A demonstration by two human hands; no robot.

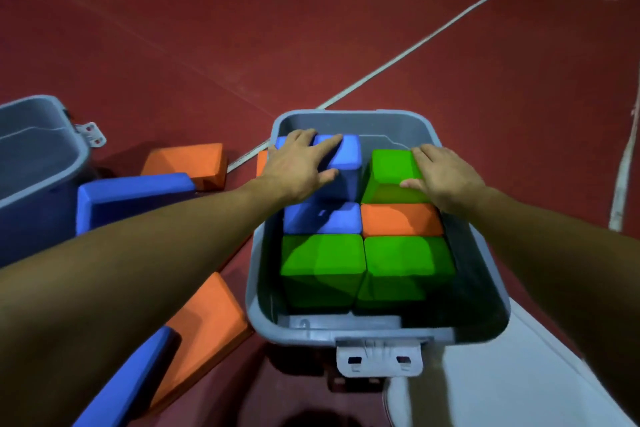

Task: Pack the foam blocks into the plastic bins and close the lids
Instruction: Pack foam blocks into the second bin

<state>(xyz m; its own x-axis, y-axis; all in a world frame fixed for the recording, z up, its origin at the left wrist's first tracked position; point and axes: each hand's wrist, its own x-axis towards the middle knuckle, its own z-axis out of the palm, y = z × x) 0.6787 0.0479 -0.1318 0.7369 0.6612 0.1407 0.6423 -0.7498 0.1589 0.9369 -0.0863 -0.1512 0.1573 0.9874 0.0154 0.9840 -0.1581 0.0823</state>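
Head view, bin: the grey plastic bin (pixel 485 253) in front of me holds two rows of foam blocks, lid off.
Left hand (pixel 298 166): my fingers (pixel 329 144) lie spread, flat on the raised blue foam block (pixel 344 152), not clenched.
Right hand (pixel 446 177): fingers flat on the raised green foam block (pixel 391 166), gripping nothing.
Key relation: both blocks sit directly under my palms, above their neighbours; press straight down.
Loose stock: orange foam block (pixel 194 161) on the floor, nearer my left.
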